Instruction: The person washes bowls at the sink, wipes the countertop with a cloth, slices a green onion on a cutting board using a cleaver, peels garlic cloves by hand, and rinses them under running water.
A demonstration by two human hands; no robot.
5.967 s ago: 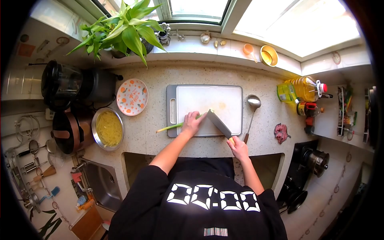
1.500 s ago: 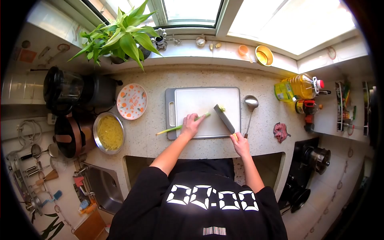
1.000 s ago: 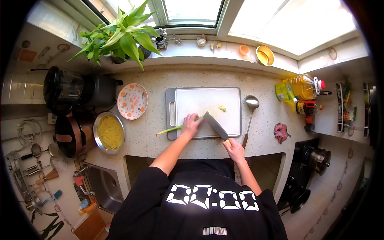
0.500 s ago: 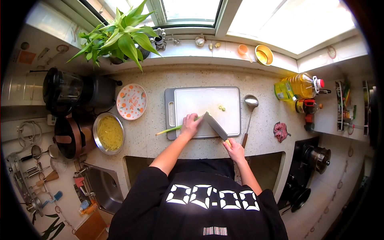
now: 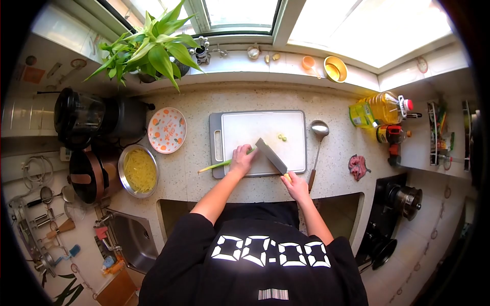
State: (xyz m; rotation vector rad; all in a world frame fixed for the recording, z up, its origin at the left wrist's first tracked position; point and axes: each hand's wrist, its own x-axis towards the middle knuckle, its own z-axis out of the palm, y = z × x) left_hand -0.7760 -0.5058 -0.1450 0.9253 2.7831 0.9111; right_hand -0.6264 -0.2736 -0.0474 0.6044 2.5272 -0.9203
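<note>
On the white cutting board (image 5: 286, 158) with a grey rim, my left hand (image 5: 241, 160) grips a green onion stalk (image 5: 217, 166), whose thin end sticks out past the board's left edge. My right hand (image 5: 297, 186) is closed round the light handle of a cleaver (image 5: 271, 157). The blade's far end lies close beside my left fingertips, over the stalk's cut end, which is mostly hidden. A few small green onion pieces (image 5: 283, 137) rest on the board to the right of the blade.
Left of the board are a patterned plate (image 5: 167, 130) and a metal bowl of yellow shreds (image 5: 140, 171). A ladle (image 5: 320, 128), raw meat (image 5: 359, 167) and an oil bottle (image 5: 386, 108) stand or lie to the right. The sink (image 5: 135, 239) is lower left, the stove (image 5: 380, 224) lower right.
The cleaver came back from the right side of the board to my left fingertips, leaving the small cut pieces behind. Since half a second ago, its blade has shifted slightly left and away from me.
</note>
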